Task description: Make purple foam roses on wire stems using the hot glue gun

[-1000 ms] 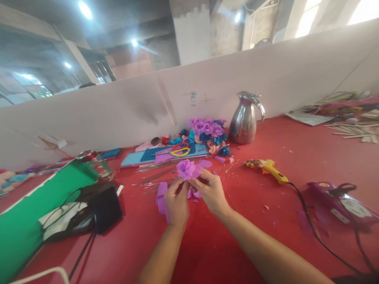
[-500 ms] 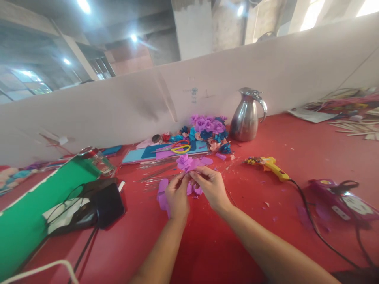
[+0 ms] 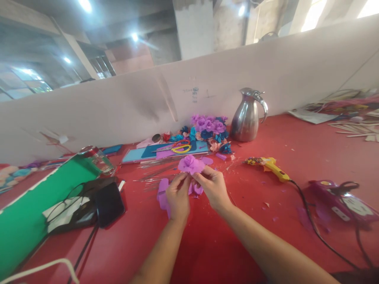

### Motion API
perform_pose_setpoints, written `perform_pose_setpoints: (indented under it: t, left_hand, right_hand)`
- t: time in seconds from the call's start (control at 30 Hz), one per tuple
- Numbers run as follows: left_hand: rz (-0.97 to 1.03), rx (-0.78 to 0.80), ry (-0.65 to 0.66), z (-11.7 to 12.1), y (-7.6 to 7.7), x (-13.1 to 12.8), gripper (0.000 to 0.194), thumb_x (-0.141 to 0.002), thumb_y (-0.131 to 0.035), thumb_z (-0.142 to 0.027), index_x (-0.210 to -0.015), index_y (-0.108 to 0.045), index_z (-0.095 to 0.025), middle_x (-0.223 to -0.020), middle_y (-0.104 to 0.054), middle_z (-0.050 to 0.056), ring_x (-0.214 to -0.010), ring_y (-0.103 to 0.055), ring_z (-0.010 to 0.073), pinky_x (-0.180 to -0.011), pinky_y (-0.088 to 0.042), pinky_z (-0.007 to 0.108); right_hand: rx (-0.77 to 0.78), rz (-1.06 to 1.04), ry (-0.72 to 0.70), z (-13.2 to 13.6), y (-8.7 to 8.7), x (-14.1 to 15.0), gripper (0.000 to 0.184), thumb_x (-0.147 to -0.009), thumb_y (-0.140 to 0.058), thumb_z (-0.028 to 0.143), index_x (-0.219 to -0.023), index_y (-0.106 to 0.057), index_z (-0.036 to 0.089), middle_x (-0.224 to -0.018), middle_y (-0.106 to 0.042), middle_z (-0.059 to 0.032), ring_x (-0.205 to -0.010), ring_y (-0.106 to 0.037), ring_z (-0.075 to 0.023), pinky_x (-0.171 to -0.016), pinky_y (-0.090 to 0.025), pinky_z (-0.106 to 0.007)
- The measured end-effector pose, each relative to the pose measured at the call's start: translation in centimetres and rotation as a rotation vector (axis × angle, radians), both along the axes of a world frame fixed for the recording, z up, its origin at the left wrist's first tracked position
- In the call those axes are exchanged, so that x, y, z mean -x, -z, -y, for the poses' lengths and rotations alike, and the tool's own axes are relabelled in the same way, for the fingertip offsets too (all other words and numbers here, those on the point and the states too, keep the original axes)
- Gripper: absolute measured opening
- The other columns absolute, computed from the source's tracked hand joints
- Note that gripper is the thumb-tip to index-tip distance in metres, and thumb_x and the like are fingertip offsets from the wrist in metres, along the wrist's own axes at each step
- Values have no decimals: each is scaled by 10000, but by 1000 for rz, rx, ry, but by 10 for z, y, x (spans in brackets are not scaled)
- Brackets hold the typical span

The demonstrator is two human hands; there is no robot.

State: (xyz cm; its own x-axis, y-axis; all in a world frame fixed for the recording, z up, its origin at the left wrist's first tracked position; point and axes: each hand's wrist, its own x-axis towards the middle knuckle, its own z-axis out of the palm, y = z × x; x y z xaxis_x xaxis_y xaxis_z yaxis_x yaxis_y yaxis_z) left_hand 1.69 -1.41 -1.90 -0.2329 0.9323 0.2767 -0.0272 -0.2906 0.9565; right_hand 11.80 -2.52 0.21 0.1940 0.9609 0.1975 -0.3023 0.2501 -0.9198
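Note:
A purple paper flower is held up between my two hands, its ruffled centre facing upward. My left hand pinches it from below on the left, thumb against fingers. On the right, my right hand grips a petal edge between thumb and fingers. The underside of the flower is hidden by my fingertips. Loose purple paper petals lie on the table beside and behind my left hand, and more purple pieces show between the hands.
Scissors rest on coloured paper sheets behind the hands, near finished paper flowers. A steel jug stands behind right. Rightward lie a yellow glue gun and a power strip. A phone and glass jar are left.
The purple flower has turned and spread wider, shifting slightly right. My right fingers have moved from its base to its right edge; my left hand has barely moved.

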Motion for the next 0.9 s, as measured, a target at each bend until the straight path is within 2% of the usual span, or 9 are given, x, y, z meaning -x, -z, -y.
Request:
perform_pose_setpoints:
  t: [0.2,0.37,0.57,0.7,0.83,0.9]
  left_hand:
    - [61,-9,91,0,2,0,131,-739,-697,-307,-719,-692,-178,-676,-584,-29,-656,-511,109,-638,-418,224]
    - [107,-18,94,2,-2,-4,124,-704,-727,-301,-697,-697,-181,-635,-569,-34,-614,-486,108,-588,-404,219]
    - [148,-17,119,6,-7,-6,88,-705,-725,-276,-669,-694,-202,-567,-523,-42,-579,-468,102,-559,-399,206]
    - [85,-24,112,8,-10,-7,119,-702,-727,-292,-639,-689,-198,-563,-527,-33,-560,-475,107,-529,-405,215]
    - [251,9,124,2,-8,-7,126,-654,-760,-304,-665,-700,-194,-586,-588,-35,-608,-538,109,-602,-449,218]
    - [298,32,107,-2,-6,-5,153,-634,-777,-302,-722,-719,-192,-681,-659,-17,-682,-590,125,-662,-471,234]
  right_hand:
    - [-72,3,-27,-1,0,1,182,-758,-669,344,-704,-647,172,-626,-569,15,-526,-495,-99,-501,-393,-223]
    - [-84,-45,-6,0,3,5,216,-752,-687,392,-729,-624,186,-548,-510,47,-479,-470,-99,-469,-380,-223]
    - [-80,-62,-44,0,5,8,257,-766,-673,430,-697,-604,193,-514,-532,37,-451,-480,-105,-441,-371,-229]
    - [-77,-41,-12,0,6,8,265,-761,-671,439,-675,-595,200,-495,-524,40,-444,-480,-107,-439,-379,-231]
    - [-46,-60,-69,1,5,10,249,-743,-685,416,-680,-603,189,-516,-549,35,-448,-490,-102,-442,-388,-225]
    - [-29,-100,-82,2,3,10,219,-721,-700,390,-738,-617,188,-536,-561,38,-449,-499,-100,-445,-400,-222]
